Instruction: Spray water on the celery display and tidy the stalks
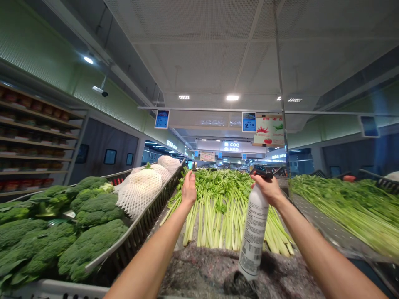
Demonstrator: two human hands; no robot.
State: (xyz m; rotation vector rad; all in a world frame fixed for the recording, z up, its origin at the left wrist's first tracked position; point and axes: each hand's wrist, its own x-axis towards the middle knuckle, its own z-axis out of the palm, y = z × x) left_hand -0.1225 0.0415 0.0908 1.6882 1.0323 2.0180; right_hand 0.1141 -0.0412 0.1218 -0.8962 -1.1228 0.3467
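My right hand is wrapped around the black top of a tall white spray bottle, which stands nearly upright over the front of the display with printed text on its side. At the left edge of the celery is my left hand, seen edge-on. Its thumb and fingers point up and away, close to the leaves, and part of the fingers is hidden. A small dark tip shows just above it; what it belongs to I cannot make out. The celery lies in a wide row, leaves at the back and pale stalks toward me.
Grey mottled matting covers the front of the display. On the left, a dark slatted crate wall borders broccoli and cauliflower in white foam netting. A mirror panel rises at right, reflecting celery. Price signs hang above.
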